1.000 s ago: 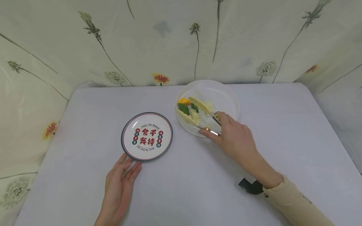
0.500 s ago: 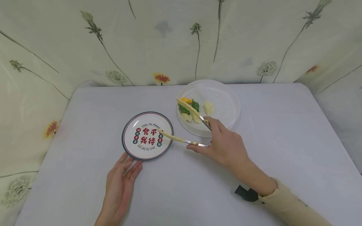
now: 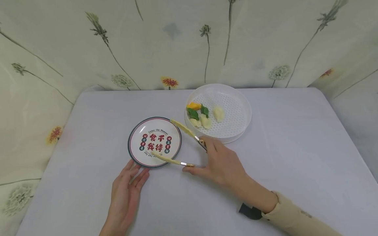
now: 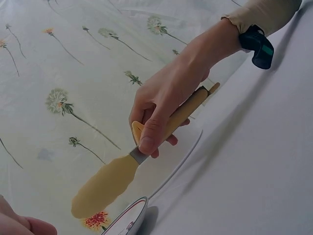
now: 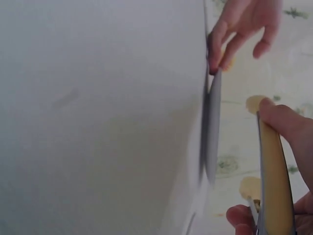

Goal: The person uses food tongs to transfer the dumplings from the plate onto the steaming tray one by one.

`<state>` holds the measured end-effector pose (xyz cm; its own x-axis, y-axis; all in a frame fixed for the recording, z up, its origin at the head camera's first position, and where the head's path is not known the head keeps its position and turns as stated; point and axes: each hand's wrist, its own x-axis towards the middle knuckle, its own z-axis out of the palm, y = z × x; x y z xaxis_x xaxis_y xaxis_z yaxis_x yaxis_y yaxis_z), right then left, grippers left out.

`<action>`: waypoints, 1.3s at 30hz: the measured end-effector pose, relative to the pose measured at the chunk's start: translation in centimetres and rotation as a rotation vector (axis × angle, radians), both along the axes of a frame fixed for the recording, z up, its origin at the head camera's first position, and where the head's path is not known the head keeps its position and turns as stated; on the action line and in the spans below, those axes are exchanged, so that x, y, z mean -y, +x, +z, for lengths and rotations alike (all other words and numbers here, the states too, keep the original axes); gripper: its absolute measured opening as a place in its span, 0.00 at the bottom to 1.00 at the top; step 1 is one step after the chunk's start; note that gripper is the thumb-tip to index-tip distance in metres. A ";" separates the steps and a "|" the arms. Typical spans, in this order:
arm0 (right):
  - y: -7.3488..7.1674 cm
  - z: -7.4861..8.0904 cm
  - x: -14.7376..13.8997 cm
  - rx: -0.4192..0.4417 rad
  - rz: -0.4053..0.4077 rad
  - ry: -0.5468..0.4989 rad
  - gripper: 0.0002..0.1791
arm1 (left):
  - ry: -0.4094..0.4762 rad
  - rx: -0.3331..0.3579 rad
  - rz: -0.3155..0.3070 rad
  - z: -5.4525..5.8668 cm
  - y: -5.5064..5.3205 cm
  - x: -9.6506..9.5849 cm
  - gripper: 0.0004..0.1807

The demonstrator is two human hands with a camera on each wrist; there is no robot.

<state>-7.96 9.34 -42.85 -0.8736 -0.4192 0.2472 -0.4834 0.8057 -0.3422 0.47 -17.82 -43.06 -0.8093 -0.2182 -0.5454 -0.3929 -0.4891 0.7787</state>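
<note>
My right hand [image 3: 225,165] grips a pair of tongs [image 3: 167,159] with pale yellow, wavy-edged tips and metal arms. The tips stand wide apart over the right side of a round plate [image 3: 138,136], with nothing between them. White with a dark rim, the plate carries red characters. My left hand [image 3: 126,193] touches the plate's near left edge with its fingertips, fingers fairly straight. In the left wrist view the right thumb lies along the tongs' yellow handle [image 4: 183,115]. The right wrist view shows the left fingers [image 5: 227,49] right at the plate's rim.
Behind the tongs stands a round white steamer tray [image 3: 237,119] with a perforated base. Small dumpling-like pieces lie in it: a yellow piece [image 3: 193,106], green pieces [image 3: 193,114] and pale pieces [image 3: 219,113]. A white cloth covers the table [image 3: 295,141]; a flowered cloth [image 3: 254,39] hangs behind.
My right hand has drawn the tongs out of the tray, left and toward me, over the plate, and their tips have spread wider. The left hand and plate have stayed in place.
</note>
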 end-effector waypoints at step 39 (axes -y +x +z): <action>0.6 -1.8 1.1 -0.081 0.027 0.077 0.56 | 0.000 -0.007 -0.009 0.0 0.0 0.1 0.36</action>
